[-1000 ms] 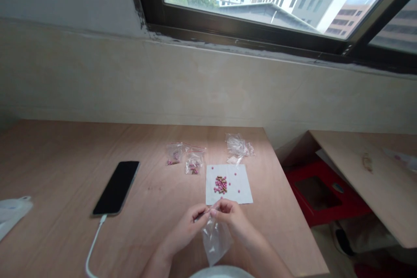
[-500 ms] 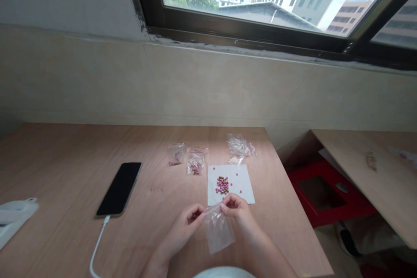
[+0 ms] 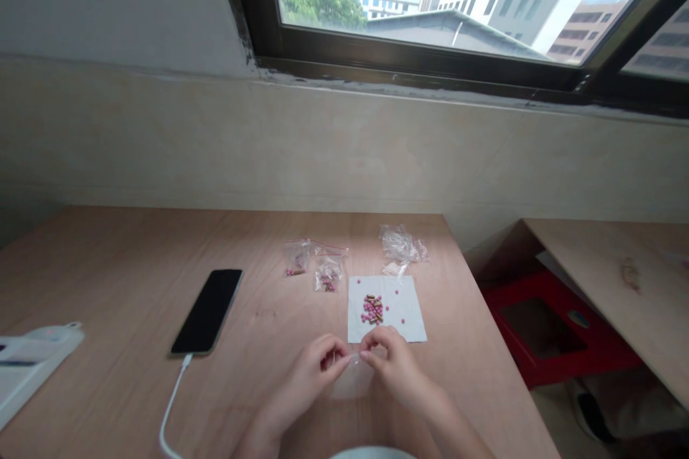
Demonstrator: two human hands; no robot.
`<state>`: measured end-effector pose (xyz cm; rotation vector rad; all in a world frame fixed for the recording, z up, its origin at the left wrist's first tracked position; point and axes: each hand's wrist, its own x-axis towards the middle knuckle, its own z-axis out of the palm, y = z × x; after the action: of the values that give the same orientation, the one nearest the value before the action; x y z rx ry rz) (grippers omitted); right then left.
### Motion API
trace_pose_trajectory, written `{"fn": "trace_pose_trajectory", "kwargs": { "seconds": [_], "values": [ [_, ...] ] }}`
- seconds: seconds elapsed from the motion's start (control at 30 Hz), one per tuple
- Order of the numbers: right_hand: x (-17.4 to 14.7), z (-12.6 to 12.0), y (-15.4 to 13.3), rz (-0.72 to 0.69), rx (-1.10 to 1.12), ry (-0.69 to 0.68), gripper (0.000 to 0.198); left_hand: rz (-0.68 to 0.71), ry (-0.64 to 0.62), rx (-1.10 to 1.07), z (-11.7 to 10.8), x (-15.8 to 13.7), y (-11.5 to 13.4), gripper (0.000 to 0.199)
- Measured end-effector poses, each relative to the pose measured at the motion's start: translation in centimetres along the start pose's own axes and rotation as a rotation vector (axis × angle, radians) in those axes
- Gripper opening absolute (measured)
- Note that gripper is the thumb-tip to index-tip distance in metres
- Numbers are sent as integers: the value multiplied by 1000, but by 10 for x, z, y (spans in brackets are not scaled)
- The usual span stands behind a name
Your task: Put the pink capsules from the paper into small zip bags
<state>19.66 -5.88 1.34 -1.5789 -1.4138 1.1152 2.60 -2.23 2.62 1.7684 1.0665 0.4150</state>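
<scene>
Between my hands a clear plastic zip bag hangs, so see-through that its outline is faint. My left hand pinches its top edge between thumb and finger. My right hand pinches the same edge a short way to the right. Just beyond my fingers lies a white paper square, bearing a heap of pink beads with gold tube-shaped pieces among them. A few single beads sit apart on the paper. Two small filled bags, one on the left and one on the right, hold similar beads.
A pile of clear plastic bags lies behind the paper. On the left are a black phone with a white cable and a white object. Right of the table edge stand a red stool and another table.
My hands have drawn closer together along the bag's top edge, and the bag shows less plainly. The whole view has shifted slightly.
</scene>
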Motion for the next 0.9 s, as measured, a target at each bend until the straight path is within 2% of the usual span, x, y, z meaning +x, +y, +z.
{"fn": "trace_pose_trajectory", "kwargs": {
  "seconds": [0.23, 0.53, 0.9],
  "values": [
    [-8, 13, 8, 3, 46, 92, 7, -5, -1, -43, 2, -3, 8, 18],
    [-12, 5, -8, -25, 54, -14, 3, 26, 39, -46, 0, -6, 15, 16],
    [-10, 16, 2, 29, 114, 4, 7, 8, -57, -95, 9, -4, 22, 24]
  ]
}}
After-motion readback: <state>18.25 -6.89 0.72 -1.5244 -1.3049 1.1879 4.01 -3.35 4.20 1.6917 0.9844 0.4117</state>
